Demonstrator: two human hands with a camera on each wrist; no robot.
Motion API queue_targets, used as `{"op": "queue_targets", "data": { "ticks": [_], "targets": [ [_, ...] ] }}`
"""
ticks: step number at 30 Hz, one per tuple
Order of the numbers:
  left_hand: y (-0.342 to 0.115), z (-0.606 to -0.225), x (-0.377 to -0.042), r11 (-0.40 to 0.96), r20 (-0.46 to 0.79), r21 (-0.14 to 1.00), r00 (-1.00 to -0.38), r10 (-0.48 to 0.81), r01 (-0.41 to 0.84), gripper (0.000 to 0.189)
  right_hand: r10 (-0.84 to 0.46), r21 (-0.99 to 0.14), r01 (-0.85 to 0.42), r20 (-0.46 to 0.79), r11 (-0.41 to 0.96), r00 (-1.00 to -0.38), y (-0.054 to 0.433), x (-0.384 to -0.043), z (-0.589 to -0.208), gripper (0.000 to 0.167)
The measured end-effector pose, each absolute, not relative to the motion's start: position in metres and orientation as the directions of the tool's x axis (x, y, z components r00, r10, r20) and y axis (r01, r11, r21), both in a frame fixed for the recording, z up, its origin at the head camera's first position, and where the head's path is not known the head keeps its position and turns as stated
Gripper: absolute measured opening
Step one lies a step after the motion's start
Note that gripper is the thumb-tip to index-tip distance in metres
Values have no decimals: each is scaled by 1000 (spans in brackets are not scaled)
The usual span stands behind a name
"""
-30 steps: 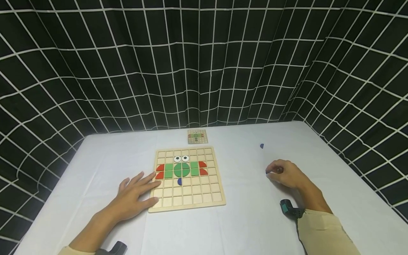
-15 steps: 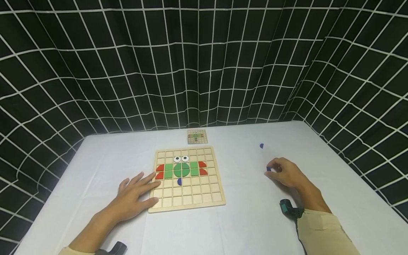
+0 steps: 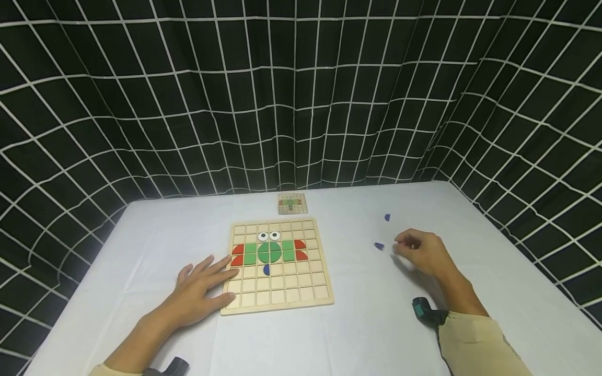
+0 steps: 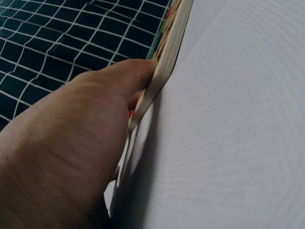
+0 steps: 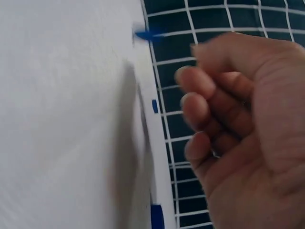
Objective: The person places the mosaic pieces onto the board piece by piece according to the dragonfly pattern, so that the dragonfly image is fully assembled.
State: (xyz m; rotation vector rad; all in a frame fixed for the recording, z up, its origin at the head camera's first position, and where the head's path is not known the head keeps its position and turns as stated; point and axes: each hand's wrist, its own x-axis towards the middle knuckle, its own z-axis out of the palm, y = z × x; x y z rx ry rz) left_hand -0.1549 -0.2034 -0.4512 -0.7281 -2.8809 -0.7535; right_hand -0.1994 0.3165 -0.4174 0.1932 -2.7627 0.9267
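A wooden grid board (image 3: 305, 292) bears red, green and eye pieces plus a blue half-round piece (image 3: 266, 270). My left hand (image 3: 199, 287) rests on its left edge, fingers spread and thumb on the near corner. To the board's right, my right hand (image 3: 420, 253) is above the cloth, its fingers loosely curled with nothing visibly between them. Just left of its fingertips is a loose blue piece (image 3: 379, 246), blurred in the right wrist view and apart from the hand. Farther back lies another blue half-round piece (image 3: 388, 217).
A small pattern card (image 3: 292, 203) lies behind the board. White cloth (image 3: 362, 324) covers the table, and a dark curtain with white grid lines (image 3: 301, 104) hangs around it. In the right wrist view, a blue piece (image 5: 157, 217) shows at the bottom edge.
The blue piece that my right fingers held has left them and is now to their left. My right hand has shifted slightly upward. The left hand stays on the board.
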Motion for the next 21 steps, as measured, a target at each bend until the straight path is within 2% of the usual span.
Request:
{"op": "queue_targets", "data": {
  "ticks": [3,13,21],
  "targets": [
    [-203,-451,-154,764,200,439,-880,430,473,52,-62,-589,-210,262,780,-963,312,-198,-414,9],
    [-205,-448,-153,776,193,432,-888,418,459,52,-112,-602,-208,193,771,-975,288,-211,-409,22],
    [-203,-452,-155,779,180,436,-892,415,450,53,-91,-613,-130,94,779,-991,258,-237,-408,39]
  ]
}}
